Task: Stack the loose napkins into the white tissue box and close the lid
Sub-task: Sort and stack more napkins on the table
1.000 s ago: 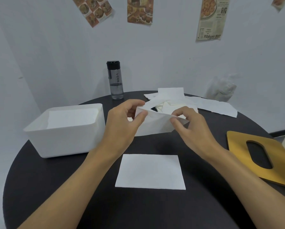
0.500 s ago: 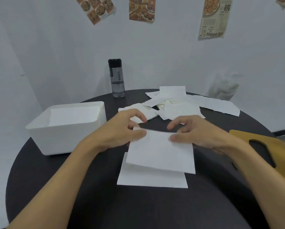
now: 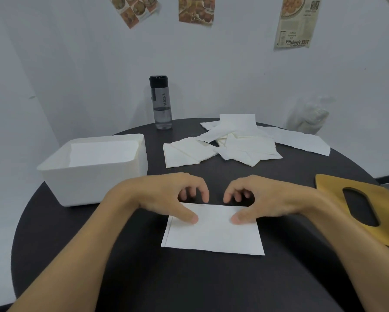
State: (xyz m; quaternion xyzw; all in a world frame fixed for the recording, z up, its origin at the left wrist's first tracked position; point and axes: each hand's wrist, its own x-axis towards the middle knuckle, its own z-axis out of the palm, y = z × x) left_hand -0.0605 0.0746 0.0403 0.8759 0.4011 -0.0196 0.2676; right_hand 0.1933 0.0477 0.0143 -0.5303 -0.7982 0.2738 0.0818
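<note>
The left thumb (image 3: 190, 218) and right thumb (image 3: 237, 219) press flat on a small napkin stack (image 3: 213, 237) at lower centre. Fingers (image 3: 203, 194) of the left hand (image 3: 164, 194) and right hand (image 3: 277, 199) arch down to its far edge; whether they grip it cannot be told. The paper looks light, limp and slippery, so it is likely best lifted by its 2 short edges. The box (image 3: 94, 179) sits open at middle left, loose napkins (image 3: 234, 143) at upper centre, and the lid (image 3: 331, 188) at the right edge.

The round table (image 3: 189, 284) is matt and dark; the stacked napkins (image 3: 213, 233) are matt, soft white paper; the tissue box (image 3: 94, 183) looks like smooth white plastic; the lid (image 3: 387, 212) at the table's right edge looks like smooth wood; the bottle (image 3: 162, 104) is clear plastic.
</note>
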